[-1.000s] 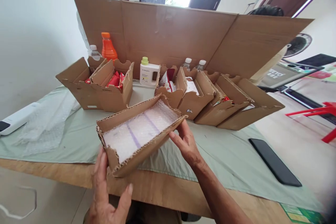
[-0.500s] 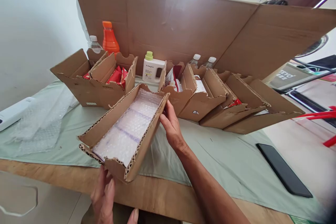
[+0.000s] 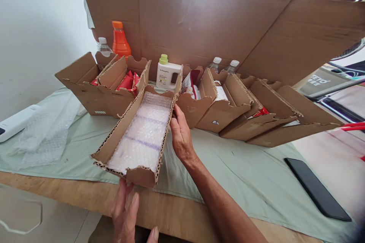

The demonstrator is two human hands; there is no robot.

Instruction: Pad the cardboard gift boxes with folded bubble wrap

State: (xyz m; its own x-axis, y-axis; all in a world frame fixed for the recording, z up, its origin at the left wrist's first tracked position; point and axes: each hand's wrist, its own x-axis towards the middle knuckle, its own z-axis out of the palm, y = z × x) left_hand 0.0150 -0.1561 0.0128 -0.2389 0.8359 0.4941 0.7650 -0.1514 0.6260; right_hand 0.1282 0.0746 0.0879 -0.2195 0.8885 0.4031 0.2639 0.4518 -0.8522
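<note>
A long open cardboard box is held up, tilted, over the front of the table. Inside it lies a bubble-wrapped item with purple bands across it. My right hand grips the box's right side near its far end, fingers wrapped behind the wall. Under the near end is my left hand, its fingertips against the box bottom and its thumb apart. A thumb or fingertip also shows at the bottom edge; whose it is I cannot tell.
Several cardboard boxes with packets stand along a tall cardboard panel. Behind them are an orange bottle, a white jug and clear bottles. Bubble wrap lies left, a black phone right.
The box has turned more upright in view, its near end shifting right and slightly up. My left hand has moved right with it; my right hand has shifted slightly left.
</note>
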